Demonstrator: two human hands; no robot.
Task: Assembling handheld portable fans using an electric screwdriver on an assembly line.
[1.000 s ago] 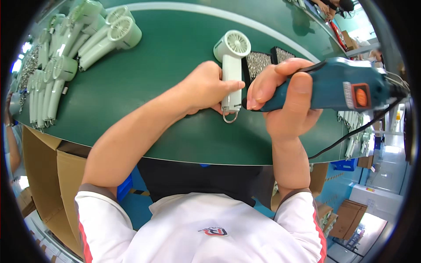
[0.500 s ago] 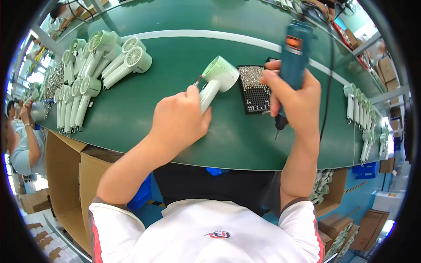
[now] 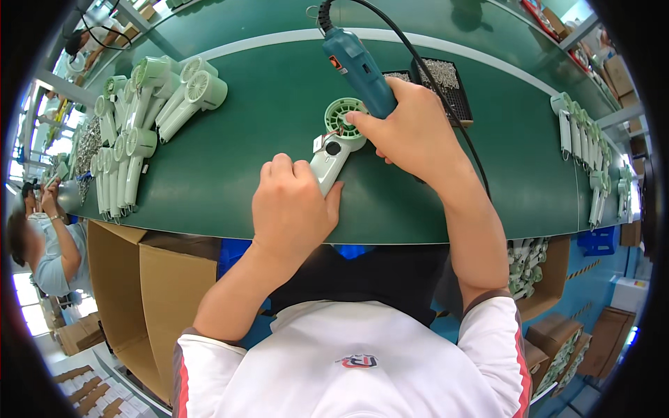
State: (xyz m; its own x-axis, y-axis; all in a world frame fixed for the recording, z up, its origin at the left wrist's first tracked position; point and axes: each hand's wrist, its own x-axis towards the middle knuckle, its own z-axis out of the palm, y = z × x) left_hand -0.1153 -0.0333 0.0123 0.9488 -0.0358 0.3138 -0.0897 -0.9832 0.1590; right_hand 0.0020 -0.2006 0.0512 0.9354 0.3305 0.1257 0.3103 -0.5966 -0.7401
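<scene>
Works at a green workbench (image 3: 244, 153) crossed by a pale stripe (image 3: 265, 43), above a blue floor (image 3: 596, 289), with a tall open cardboard box (image 3: 178, 306) below the near edge at left and a person (image 3: 52, 258) in a light-blue top farther left. Shows finished-looking rows of pale-green fans (image 3: 143, 143) at left and more fans (image 3: 578, 132) at far right. Bends both forearms inward from the lower edge, with elbows spread. Curls the left hand (image 3: 293, 205), knuckles up, around the handle of a handheld fan (image 3: 327, 167) at mid-bench, angled with its round grille away from the body. Wraps the right hand (image 3: 418, 129) firmly around a teal electric screwdriver (image 3: 362, 73), slanted with its corded end up and leftward, beside a black tray (image 3: 465, 111) of small metal pieces. Hides the tool's tip behind the fingers, with contact impossible to tell.
</scene>
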